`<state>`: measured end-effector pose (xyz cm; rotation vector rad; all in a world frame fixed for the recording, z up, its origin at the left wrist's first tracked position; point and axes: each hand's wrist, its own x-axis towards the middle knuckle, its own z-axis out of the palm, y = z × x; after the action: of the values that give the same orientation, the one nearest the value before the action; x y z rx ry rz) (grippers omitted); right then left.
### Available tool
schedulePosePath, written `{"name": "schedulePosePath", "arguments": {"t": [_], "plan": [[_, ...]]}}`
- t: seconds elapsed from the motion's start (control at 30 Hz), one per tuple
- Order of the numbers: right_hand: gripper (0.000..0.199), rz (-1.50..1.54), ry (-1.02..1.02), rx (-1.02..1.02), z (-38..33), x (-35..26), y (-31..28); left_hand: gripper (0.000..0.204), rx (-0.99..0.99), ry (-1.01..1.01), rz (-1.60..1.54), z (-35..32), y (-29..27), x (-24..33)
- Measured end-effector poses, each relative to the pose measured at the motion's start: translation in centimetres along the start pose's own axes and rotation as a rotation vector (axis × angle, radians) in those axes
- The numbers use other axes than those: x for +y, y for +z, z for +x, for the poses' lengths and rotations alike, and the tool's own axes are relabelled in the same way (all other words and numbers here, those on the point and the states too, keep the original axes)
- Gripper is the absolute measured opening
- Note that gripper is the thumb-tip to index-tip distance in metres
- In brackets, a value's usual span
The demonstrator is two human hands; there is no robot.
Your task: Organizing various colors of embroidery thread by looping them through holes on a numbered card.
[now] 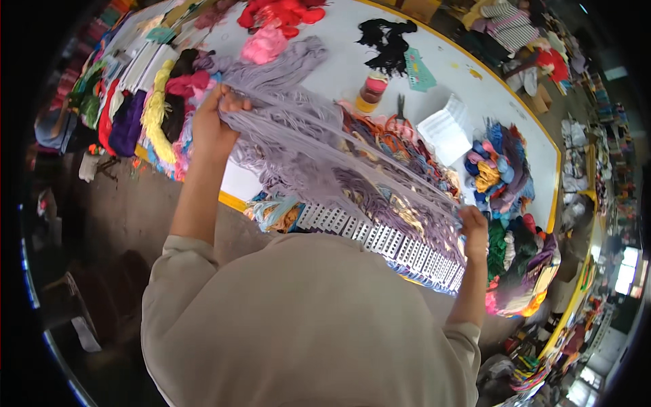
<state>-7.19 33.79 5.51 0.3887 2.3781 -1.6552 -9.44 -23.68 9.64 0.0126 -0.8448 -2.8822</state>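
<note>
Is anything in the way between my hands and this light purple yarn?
Nothing visible: your left hand and right hand hold the light purple yarn, one toward each end. The multicolored yarn pile lies below, not in between.

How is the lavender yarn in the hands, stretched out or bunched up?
Stretched out: the lavender yarn runs in long strands from the left hand across to the right hand, above the table.
</note>
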Motion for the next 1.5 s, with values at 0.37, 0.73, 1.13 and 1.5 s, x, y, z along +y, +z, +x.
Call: {"name": "schedulePosePath", "arguments": {"t": [0.37, 0.73, 1.13, 1.5], "plan": [[0.027, -1.091, 0.371, 0.737, -3.4, 12.8, -26.5, 0.013, 0.516, 0.467, 0.495, -0.4, -6.7, 15.9], [0.020, -0.460, -0.281, -0.511, -4.8, 7.0, 19.8, 0.040, 0.059, -0.660, 0.462, -11.4, -4.0, -18.1], [0.014, -0.451, -0.851, -0.185, -7.7, 5.3, 12.1, 0.029, -0.412, -1.352, 0.781, -12.8, -0.2, -23.4], [0.020, 0.092, -0.089, 1.127, -9.1, 13.9, -17.2, 0.029, 0.245, -0.693, 0.595, -5.8, -3.3, -20.5]]}}
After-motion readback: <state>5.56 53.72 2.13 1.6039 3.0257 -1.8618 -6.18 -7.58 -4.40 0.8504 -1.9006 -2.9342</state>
